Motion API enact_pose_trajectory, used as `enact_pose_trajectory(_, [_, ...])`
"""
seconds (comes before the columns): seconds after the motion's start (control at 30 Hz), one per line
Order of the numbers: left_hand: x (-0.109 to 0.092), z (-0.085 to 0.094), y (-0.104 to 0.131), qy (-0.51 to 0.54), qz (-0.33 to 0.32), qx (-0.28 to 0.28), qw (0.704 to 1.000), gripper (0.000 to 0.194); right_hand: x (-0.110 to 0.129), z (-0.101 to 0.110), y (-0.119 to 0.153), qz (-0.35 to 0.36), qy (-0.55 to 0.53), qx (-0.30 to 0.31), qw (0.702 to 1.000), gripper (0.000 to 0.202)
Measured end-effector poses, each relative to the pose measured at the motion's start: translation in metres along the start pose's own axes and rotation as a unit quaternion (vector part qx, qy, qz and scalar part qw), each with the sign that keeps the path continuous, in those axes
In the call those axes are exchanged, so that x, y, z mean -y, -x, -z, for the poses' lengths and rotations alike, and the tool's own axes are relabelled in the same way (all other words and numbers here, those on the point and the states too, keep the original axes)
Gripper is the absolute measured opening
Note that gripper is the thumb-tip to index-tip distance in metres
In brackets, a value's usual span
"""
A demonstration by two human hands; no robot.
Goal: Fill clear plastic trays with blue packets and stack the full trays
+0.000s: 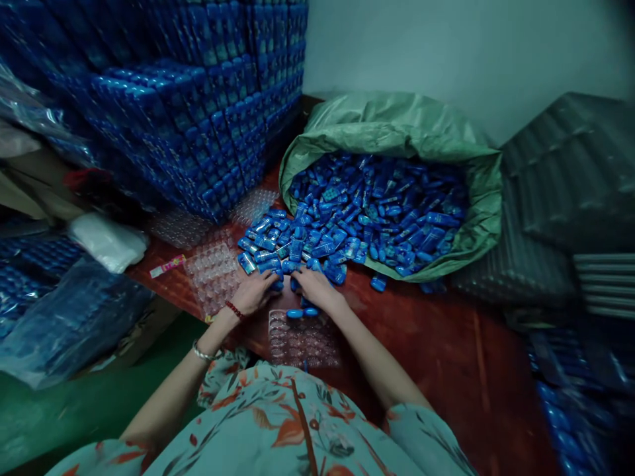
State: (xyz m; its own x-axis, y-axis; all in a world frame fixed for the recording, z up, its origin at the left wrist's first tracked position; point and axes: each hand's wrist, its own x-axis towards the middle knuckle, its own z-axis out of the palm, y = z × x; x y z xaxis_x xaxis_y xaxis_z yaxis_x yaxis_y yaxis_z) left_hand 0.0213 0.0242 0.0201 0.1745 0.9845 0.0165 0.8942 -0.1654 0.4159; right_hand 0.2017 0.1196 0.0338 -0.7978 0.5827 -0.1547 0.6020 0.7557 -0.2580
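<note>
Bottles (323,246): as they crowd close, left hand (254,291) and right hand (314,287) curl over some (grip? can't tell).
Tray (302,347): near, likely for reach.

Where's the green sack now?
The green sack lies right of centre in the head view, on the red table beyond the right hand, between the blue stack and the grey stacks.

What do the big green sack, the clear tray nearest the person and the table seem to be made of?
Green sack: probably plastic, perhaps woven; it has a soft sheen and crisp creases.
Clear tray: likely thin moulded plastic, glossy and see-through, with rows of pockets.
Table: smooth, reddish-brown, faintly shiny; painted wood or laminate, the look leaves it open.
</note>
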Motion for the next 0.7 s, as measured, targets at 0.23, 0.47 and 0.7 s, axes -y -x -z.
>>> enact_pose_trajectory(0.23, [-0.034, 0.007, 0.067, 0.220, 0.105, -0.193, 0.951, 0.019, -0.028, 0.008, 0.015, 0.017, -0.145, -0.071, 0.987, 0.030])
enact_pose_trajectory(0.47, [-0.063, -0.026, 0.081, 0.225, 0.034, -0.147, 0.963, 0.019, -0.037, -0.008, 0.105, -0.158, -0.508, -0.217, 0.819, 0.035])
enact_pose_trajectory(0.7, [-0.046, -0.050, 0.066, 0.084, -0.106, -0.138, 0.981, 0.033, 0.009, -0.047, 0.141, -0.105, -0.377, -0.256, 0.884, 0.022])
